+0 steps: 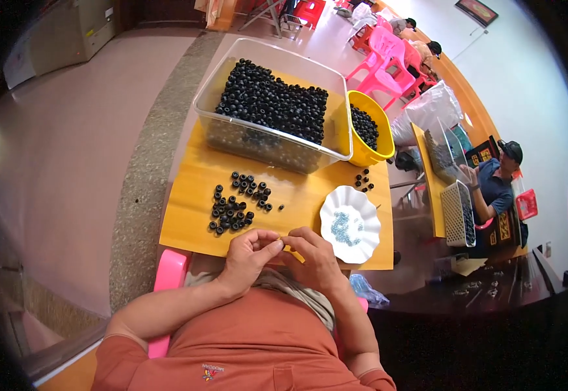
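Observation:
My left hand (pixel 251 256) and my right hand (pixel 313 257) meet at the near edge of a yellow wooden board (pixel 189 179). Thumb and fingers of both are pinched together at one spot; what they hold is too small to make out. Beyond my left hand lies a loose cluster of round black pieces with holes (pixel 235 214). A single smaller black piece (pixel 281 207) sits apart from it. Close to my right hand is a white scalloped plate (pixel 370 220) with many tiny pale-blue bits (pixel 346 228) spread in it.
A clear plastic bin (pixel 232 135) full of black pieces stands at the board's far side, beside a yellow bucket (pixel 383 148) with more. Several small black pieces (pixel 364 180) lie before the bucket. Pink chairs (pixel 385 58) stand beyond. Another person (pixel 496 186) sits to the right.

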